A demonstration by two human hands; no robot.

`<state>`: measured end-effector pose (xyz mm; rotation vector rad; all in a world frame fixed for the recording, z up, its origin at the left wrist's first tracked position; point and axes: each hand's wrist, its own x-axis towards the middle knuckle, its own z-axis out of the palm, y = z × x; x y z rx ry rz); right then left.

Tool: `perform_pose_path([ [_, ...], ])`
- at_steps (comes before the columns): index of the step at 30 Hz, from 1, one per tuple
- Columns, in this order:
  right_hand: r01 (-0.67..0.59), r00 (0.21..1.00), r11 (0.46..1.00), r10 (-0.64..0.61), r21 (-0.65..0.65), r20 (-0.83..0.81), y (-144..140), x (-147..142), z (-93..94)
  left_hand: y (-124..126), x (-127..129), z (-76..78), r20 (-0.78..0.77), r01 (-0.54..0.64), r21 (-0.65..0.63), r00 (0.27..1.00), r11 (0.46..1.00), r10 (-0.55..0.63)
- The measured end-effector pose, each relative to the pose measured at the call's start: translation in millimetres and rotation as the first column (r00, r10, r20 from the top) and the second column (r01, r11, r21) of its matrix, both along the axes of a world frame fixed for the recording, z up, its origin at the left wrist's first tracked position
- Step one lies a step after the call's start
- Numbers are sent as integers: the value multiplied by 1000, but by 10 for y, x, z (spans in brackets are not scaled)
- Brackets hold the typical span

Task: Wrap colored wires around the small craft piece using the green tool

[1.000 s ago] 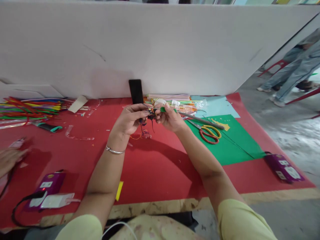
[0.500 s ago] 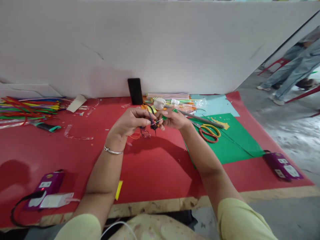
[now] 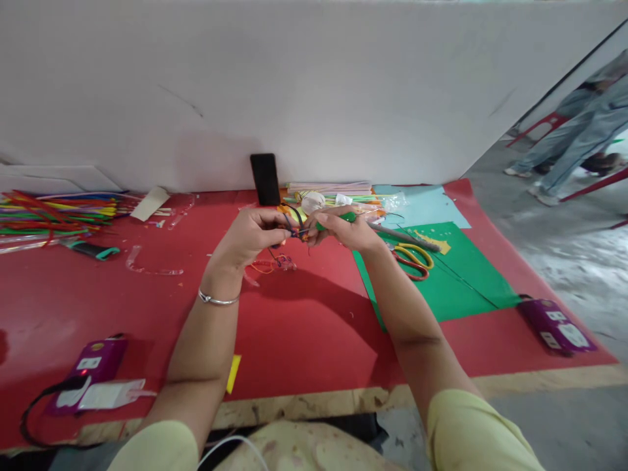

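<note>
My left hand (image 3: 255, 235) pinches a small dark purple and orange piece of threadwork (image 3: 297, 231), held just above the red table covering. My right hand (image 3: 341, 229) is closed around a slim tool with a green handle (image 3: 349, 216); its fingertips meet the right side of the threadwork. The tool's working end is hidden among my fingers. Below the hands, a loose tangle of orange and purple thread (image 3: 282, 262) rests on the red surface. Just behind them lie a white rounded bundle (image 3: 313, 203) and some yellow material.
A black phone (image 3: 265, 180) leans on the white partition (image 3: 314, 91). Scissors (image 3: 413, 260) and a grey rod lie by the green sheet (image 3: 456, 288). Colourful pipe cleaners (image 3: 59, 212) and a cutter (image 3: 93, 249) are at left. Purple boxes (image 3: 557, 325) sit near both sides.
The green handle has swung up and right in my right hand, and the metal shaft seen between the hands is now hidden. The threadwork has risen slightly, showing more of the thread tangle.
</note>
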<state>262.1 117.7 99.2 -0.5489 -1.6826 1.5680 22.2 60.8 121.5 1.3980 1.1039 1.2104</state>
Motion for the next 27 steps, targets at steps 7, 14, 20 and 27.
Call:
perform_pose_path([
  [7,170,971,831,-232,529,52,-150,-109,79,-23,46,47,-21,-149,60,988,987,150],
  [14,202,838,430,-540,880,72,-208,-312,-221,41,111,59,334,-133,-135,927,982,171],
  [20,170,898,394,-440,903,23,-125,-214,-257,48,48,65,413,60,-196,910,979,27],
  [27,34,920,437,-365,899,143,-125,-111,22,53,-38,36,236,-63,-145,967,987,96],
])
